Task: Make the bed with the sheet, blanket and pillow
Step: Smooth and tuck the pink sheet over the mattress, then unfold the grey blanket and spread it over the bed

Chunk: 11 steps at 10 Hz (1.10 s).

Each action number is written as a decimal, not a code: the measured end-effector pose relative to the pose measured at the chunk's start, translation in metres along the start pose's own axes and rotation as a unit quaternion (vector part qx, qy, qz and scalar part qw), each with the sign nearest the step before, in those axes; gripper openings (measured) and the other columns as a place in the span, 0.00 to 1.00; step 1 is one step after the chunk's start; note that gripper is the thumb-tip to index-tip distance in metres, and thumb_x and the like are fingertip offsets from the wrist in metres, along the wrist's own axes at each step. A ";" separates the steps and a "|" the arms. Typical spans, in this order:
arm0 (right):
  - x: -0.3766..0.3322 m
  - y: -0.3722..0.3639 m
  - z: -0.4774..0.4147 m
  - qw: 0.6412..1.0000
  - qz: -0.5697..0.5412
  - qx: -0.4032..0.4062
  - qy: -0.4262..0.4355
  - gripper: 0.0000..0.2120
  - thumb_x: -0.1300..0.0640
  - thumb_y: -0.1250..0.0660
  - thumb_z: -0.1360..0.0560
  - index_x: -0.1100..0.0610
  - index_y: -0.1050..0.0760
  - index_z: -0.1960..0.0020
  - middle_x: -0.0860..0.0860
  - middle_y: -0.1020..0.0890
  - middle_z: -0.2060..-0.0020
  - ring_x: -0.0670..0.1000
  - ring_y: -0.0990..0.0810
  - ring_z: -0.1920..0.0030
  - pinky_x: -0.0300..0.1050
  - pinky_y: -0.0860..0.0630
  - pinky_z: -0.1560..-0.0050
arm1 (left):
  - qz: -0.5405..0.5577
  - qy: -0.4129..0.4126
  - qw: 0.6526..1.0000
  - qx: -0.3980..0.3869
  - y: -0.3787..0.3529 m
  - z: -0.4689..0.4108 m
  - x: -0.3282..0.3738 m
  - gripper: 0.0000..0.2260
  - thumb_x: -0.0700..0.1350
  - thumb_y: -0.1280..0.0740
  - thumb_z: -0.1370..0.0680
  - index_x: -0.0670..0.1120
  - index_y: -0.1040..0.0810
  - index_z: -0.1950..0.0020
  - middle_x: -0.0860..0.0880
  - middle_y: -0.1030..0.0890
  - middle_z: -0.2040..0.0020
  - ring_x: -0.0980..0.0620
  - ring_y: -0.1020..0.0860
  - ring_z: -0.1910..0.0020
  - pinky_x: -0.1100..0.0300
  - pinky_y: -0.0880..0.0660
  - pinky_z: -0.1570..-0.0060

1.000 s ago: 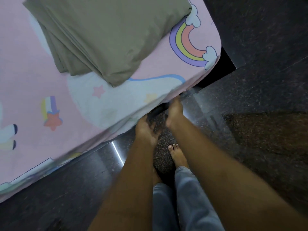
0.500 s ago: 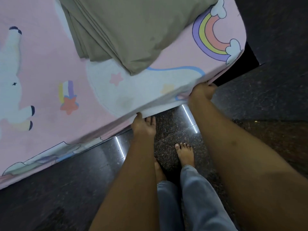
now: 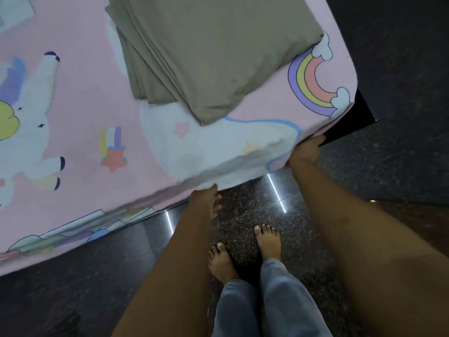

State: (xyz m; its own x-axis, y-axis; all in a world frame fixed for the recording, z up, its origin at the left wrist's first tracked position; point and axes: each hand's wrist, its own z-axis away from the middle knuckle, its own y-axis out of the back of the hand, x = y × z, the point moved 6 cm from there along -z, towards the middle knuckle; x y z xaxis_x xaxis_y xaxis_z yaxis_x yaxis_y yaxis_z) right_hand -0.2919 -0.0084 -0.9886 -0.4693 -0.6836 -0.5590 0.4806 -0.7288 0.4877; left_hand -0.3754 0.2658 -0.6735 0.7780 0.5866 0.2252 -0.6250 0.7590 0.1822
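Observation:
A pink sheet (image 3: 80,132) printed with unicorns and a rainbow covers the mattress and hangs over its near side. A folded khaki blanket (image 3: 218,52) lies on top near the right corner. My left hand (image 3: 206,198) is at the sheet's lower hem; its thumb touches the cloth and its fingers hang loose below. My right hand (image 3: 305,152) grips the sheet's edge just below the rainbow corner, with its fingers curled under the cloth. No pillow is in view.
Dark polished stone floor (image 3: 388,154) runs along the bed's side and end. My bare feet (image 3: 268,242) stand close to the bed between my arms. A dark gap (image 3: 359,113) shows under the mattress corner.
My right hand has moved right along the hem to the corner and taken hold of the sheet. The left hand has come up to the hem. The view has shifted closer to the bed.

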 end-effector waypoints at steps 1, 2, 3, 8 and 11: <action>-0.027 0.007 0.058 0.995 0.046 0.002 0.086 0.19 0.55 0.56 0.25 0.44 0.49 0.35 0.61 0.24 0.39 0.63 0.24 0.42 0.62 0.28 0.43 | -0.139 -0.071 0.988 -0.002 0.012 0.022 0.015 0.07 0.43 0.33 0.23 0.39 0.24 0.55 0.47 0.25 0.66 0.52 0.31 0.71 0.62 0.35 0.71; -0.313 0.120 0.149 0.950 -0.087 0.208 0.217 0.30 0.60 0.44 0.25 0.45 0.48 0.26 0.57 0.35 0.33 0.60 0.31 0.35 0.56 0.34 0.35 | -0.175 -0.132 0.975 -0.039 0.010 0.057 0.035 0.09 0.41 0.32 0.25 0.41 0.25 0.64 0.43 0.24 0.66 0.49 0.29 0.70 0.62 0.35 0.67; -0.414 0.155 0.270 0.868 -0.078 0.363 0.331 0.26 0.66 0.41 0.32 0.61 0.33 0.33 0.60 0.28 0.45 0.58 0.29 0.46 0.52 0.32 0.43 | -0.166 -0.180 0.968 -0.053 0.011 0.098 0.061 0.07 0.46 0.33 0.23 0.44 0.24 0.57 0.42 0.19 0.54 0.47 0.23 0.61 0.62 0.35 0.67; -0.544 0.048 0.226 0.777 0.536 0.021 0.330 0.19 0.62 0.43 0.21 0.55 0.34 0.30 0.56 0.30 0.32 0.59 0.32 0.33 0.56 0.30 0.37 | -0.101 -0.211 0.972 0.023 0.080 0.113 0.138 0.12 0.41 0.41 0.20 0.48 0.33 0.63 0.48 0.28 0.60 0.51 0.28 0.62 0.60 0.30 0.60; -0.686 0.133 0.314 0.847 0.325 -0.018 0.420 0.09 0.62 0.41 0.24 0.52 0.25 0.49 0.57 0.22 0.45 0.60 0.24 0.45 0.47 0.27 0.48 | 0.154 -0.239 0.947 -0.151 0.114 0.226 0.198 0.24 0.63 0.49 0.20 0.49 0.27 0.37 0.50 0.21 0.43 0.49 0.22 0.49 0.52 0.29 0.47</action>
State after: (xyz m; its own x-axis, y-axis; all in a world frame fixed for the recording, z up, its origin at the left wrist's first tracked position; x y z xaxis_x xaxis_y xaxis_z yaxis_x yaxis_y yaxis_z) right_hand -0.1388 0.3513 -0.3294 0.5882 -0.6599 -0.4675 0.4647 -0.1974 0.8632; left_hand -0.3078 0.4046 -0.3914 0.4000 0.6529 0.6432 -0.7144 0.6617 -0.2275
